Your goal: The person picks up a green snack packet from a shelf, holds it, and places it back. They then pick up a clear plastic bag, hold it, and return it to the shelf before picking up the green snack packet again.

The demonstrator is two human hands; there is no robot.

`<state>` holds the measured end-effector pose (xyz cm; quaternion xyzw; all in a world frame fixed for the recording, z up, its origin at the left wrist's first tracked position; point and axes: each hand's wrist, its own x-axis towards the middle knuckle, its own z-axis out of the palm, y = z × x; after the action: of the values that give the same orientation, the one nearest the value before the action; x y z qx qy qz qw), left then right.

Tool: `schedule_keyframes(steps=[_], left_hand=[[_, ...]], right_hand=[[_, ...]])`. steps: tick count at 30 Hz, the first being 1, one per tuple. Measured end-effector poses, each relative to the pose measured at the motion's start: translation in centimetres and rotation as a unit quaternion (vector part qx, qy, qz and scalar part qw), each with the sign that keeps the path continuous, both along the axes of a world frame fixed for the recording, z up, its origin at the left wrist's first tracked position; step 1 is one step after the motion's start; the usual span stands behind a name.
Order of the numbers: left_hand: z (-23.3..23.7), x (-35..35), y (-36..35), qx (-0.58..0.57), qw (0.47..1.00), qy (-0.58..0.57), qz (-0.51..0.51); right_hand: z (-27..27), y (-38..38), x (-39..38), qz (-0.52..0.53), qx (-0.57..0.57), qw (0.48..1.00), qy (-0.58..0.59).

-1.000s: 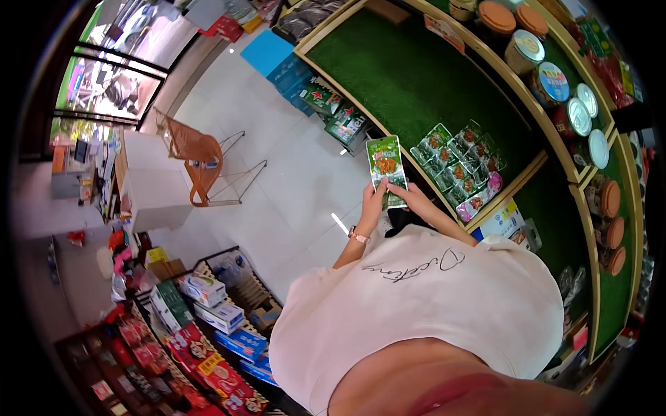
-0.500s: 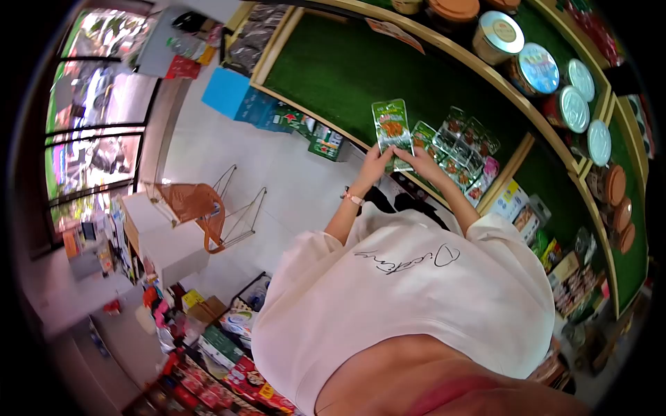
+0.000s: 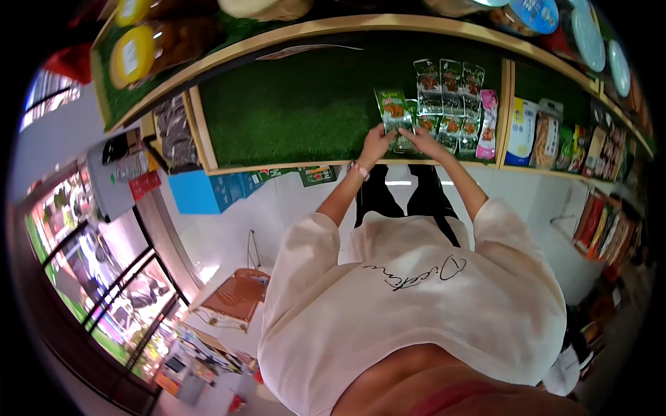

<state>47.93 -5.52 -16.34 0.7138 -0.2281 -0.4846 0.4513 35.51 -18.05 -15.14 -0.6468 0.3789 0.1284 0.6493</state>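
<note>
Both my hands hold a green snack packet [image 3: 393,109] with an orange picture, just above the green-turfed shelf [image 3: 291,111]. My left hand [image 3: 375,143] grips its lower left edge; a watch sits on that wrist. My right hand [image 3: 421,140] grips its lower right edge, close to several similar packets [image 3: 449,90] laid in rows on the shelf. The packet stands at the left end of those rows, touching or overlapping the nearest one.
A pink packet [image 3: 488,114] and boxed goods [image 3: 524,130] lie right of the rows. Jars [image 3: 139,52] stand on the upper shelf. Blue crates [image 3: 208,193] sit under the shelf, an orange wire chair [image 3: 236,295] stands on the tiled floor, and more racks [image 3: 603,229] at the right.
My head has turned toward the shelf, swinging the whole view. Both hands have carried the green packet from in front of me forward to the left end of the packet rows.
</note>
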Motion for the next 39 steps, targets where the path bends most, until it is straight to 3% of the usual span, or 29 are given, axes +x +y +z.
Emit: schedule_keyframes(steps=[2, 4, 5, 6, 8, 11, 14, 18, 19, 20, 22, 26, 31, 33, 34, 36, 38, 39], left_hand=[[-1.6, 1.6, -2.5, 0.053, 0.996, -0.055, -0.044], [-5.3, 2.7, -4.8, 0.030, 0.995, -0.058, -0.072], [-6.5, 3.1, -5.9, 0.009, 0.995, -0.070, -0.068], [-7.4, 3.2, -6.9, -0.013, 0.995, -0.079, -0.062], [-7.8, 3.9, -9.0, 0.021, 0.989, -0.111, -0.092], [-7.8, 4.0, -10.7, 0.056, 0.987, -0.123, -0.083], [-8.2, 4.1, -10.4, 0.129, 0.972, -0.167, -0.102], [-8.2, 3.5, -11.0, 0.175, 0.955, -0.215, -0.109], [-8.2, 3.3, -11.0, 0.183, 0.949, -0.230, -0.112], [-8.1, 3.1, -11.0, 0.190, 0.943, -0.246, -0.117], [-8.1, 2.7, -11.1, 0.201, 0.934, -0.272, -0.118], [-6.8, 1.9, -11.3, 0.214, 0.919, -0.309, -0.119], [-4.0, -0.2, -9.1, 0.207, 0.935, -0.280, -0.062], [-5.7, -1.0, -6.2, 0.187, 0.927, -0.305, -0.110], [-3.0, -2.0, -5.1, 0.208, 0.928, -0.278, -0.137], [-6.0, -3.1, -0.5, 0.180, 0.918, -0.308, -0.173], [-4.5, -5.6, 3.0, 0.216, 0.911, -0.259, -0.239], [-6.0, -7.1, 5.6, 0.166, 0.893, -0.348, -0.232]], right_hand=[[-5.0, -1.8, 0.1, 0.036, -0.119, 0.992, 0.009], [-4.7, -3.0, 1.2, -0.068, -0.065, 0.995, 0.037], [-5.4, -3.2, 1.6, -0.125, -0.080, 0.989, -0.026], [-8.6, -4.0, 1.5, -0.122, -0.098, 0.987, 0.021], [-8.6, -4.1, 2.4, -0.199, -0.199, 0.959, 0.025], [-6.4, -4.5, 3.3, -0.183, -0.234, 0.946, 0.132], [-7.4, -4.1, 2.3, -0.198, -0.249, 0.940, 0.125], [-8.5, -0.4, -0.3, -0.267, -0.268, 0.924, 0.048], [-8.2, 0.9, -1.1, -0.291, -0.226, 0.929, 0.007], [-7.9, 2.2, -1.8, -0.272, -0.215, 0.936, 0.060], [-7.3, 5.3, -3.3, -0.287, -0.210, 0.934, 0.032], [-7.6, 10.4, -8.9, -0.247, -0.223, 0.938, 0.098], [-4.5, 14.5, -15.8, -0.310, -0.192, 0.910, 0.197], [-5.3, 15.7, -19.6, -0.361, -0.220, 0.889, 0.176], [-4.9, 15.8, -21.3, -0.385, -0.233, 0.876, 0.174], [-2.9, 15.6, -24.8, -0.422, -0.233, 0.857, 0.183], [-1.7, 16.2, -28.6, -0.487, -0.247, 0.820, 0.174], [-1.1, 16.6, -30.3, -0.518, -0.253, 0.799, 0.169]])
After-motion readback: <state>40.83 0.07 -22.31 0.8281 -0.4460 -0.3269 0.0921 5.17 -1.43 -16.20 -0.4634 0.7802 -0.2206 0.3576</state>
